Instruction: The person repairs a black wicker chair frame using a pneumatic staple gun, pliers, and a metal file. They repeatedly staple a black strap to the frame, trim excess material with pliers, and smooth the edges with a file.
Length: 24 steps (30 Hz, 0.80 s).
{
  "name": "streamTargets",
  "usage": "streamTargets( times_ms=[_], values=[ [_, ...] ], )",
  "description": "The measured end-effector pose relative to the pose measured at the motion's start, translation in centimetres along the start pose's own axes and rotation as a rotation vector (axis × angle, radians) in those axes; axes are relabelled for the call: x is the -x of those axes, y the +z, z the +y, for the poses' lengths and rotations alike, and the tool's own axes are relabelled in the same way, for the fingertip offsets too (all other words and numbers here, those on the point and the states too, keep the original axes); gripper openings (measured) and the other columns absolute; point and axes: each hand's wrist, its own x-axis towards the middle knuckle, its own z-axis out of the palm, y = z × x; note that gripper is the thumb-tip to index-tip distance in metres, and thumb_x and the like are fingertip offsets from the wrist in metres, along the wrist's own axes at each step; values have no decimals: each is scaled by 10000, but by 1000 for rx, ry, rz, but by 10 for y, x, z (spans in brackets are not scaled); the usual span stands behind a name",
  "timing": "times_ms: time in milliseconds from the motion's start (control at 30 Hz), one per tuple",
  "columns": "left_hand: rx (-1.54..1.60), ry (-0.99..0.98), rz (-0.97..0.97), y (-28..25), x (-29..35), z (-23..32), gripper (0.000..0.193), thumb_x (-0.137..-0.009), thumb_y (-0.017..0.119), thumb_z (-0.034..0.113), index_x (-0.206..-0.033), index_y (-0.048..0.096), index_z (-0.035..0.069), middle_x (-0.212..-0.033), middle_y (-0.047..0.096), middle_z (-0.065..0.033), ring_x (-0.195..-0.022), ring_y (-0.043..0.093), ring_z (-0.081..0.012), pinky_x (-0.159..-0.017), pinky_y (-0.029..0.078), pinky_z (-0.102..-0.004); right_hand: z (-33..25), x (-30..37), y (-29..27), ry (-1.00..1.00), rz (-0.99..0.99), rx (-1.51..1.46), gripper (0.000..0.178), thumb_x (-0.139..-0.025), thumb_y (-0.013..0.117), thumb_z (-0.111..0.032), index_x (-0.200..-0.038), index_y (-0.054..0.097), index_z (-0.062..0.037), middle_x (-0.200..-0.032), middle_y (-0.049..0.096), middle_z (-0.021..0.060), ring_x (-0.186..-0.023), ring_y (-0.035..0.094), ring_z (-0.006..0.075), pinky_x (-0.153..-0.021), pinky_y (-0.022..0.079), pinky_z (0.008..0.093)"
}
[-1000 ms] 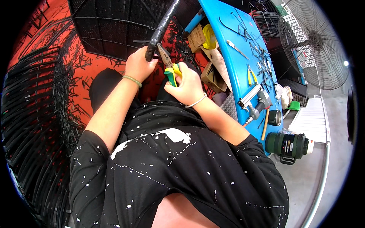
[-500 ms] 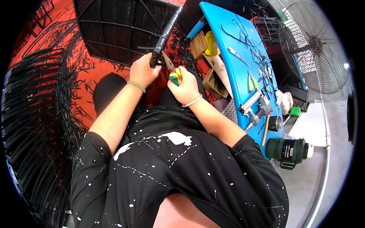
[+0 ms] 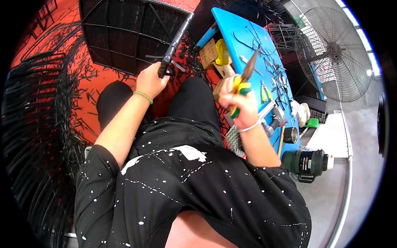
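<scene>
My left hand (image 3: 150, 82) is closed round the near end of a black woven frame (image 3: 128, 37), on its strip-wrapped leg (image 3: 173, 47). A loose dark strip (image 3: 178, 66) sticks out beside that grip. Raised toward the blue table (image 3: 237, 37), my right hand (image 3: 240, 105) holds pliers (image 3: 244, 82) with yellow and green handles, jaws pointing up and away. Motion blurs this hand a little. The pliers are apart from the frame. Several black strips, another pair of yellow-handled pliers (image 3: 266, 91) and a nail gun (image 3: 275, 118) lie on the table.
Bundled black strips (image 3: 37, 136) fill the left side, and cut scraps lie over the red floor (image 3: 89, 113). Cardboard boxes (image 3: 208, 53) stand under the table. Right of it are a large fan (image 3: 333, 49) and a dark green jug (image 3: 304, 162). A metal cup (image 3: 291, 134) sits on the table.
My right hand has moved right and away from the frame's leg, carrying the pliers up beside the table. My left hand keeps its grip. The whole view has shifted slightly.
</scene>
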Motion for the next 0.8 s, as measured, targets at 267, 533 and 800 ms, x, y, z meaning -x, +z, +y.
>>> streamTargets(
  times_ms=[267, 533, 800],
  values=[
    [-39, 28, 7, -6, 38, -12, 187, -748, 697, 182, -897, 630, 92, -843, 656, -114, -783, 639, -335, -655, 509, -404, 80, -22, -28, 567, -103, -89, 421, -970, 520, -315, -1268, 489, -20, -1136, 616, 122, -1095, 599, 247, -880, 504, 371],
    [-142, 40, -251, -51, 58, 21, 699, -633, 832, 439, -1139, 564, 38, -1001, 654, -131, -802, 663, -268, -691, 527, -347, 91, -39, -79, 459, 113, 353, 410, -959, 539, -368, -1170, 567, -18, -986, 658, 74, -922, 651, 169, -795, 489, 281],
    [-516, 173, -220, -87, 24, 80, 539, -717, 791, 372, -1106, 589, 59, -988, 660, -82, -833, 668, -222, -735, 534, -323, 90, -47, -133, 190, 136, 455, 312, -950, 563, -329, -966, 597, -19, -844, 632, 40, -807, 591, 109, -755, 467, 263]
  ],
)
